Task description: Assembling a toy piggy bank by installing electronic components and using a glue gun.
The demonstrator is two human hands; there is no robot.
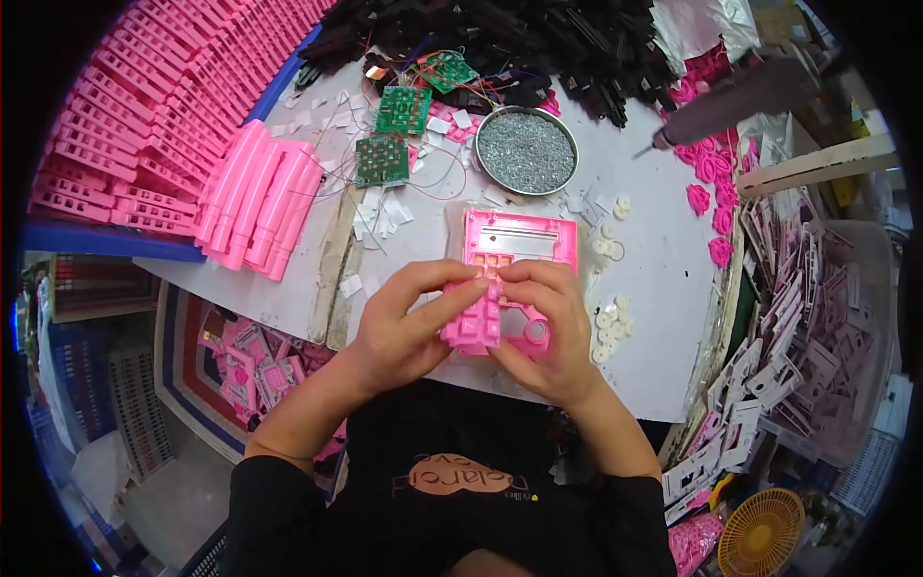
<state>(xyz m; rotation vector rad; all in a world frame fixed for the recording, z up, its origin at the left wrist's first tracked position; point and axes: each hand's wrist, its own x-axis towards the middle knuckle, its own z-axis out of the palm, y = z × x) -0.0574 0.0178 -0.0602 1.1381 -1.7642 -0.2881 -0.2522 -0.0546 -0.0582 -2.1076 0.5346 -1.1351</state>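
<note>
A pink plastic housing (pixel 567 231) lies face-down or open-side-up on the table in front of me; which, I cannot tell. It has a slot at its far end and small square holes in the middle. Above its near left part is a pink block of square keys (pixel 473 327). My left hand (pixel 404 322) closes on the block from the left, thumb and forefinger pinching its top. My right hand (pixel 558 332) grips the block from the right, fingertips meeting the left ones. A round pink ring part (pixel 535 332) shows beside the right fingers.
Beyond the housing stands a round tin of small screws (pixel 527 151). Wired green circuit boards (pixel 383 160) lie left of it, black parts (pixel 567 48) behind. Pink housings (pixel 144 125) are stacked at left. A powered screwdriver (pixel 731 104) hangs at right, near white discs (pixel 611 327).
</note>
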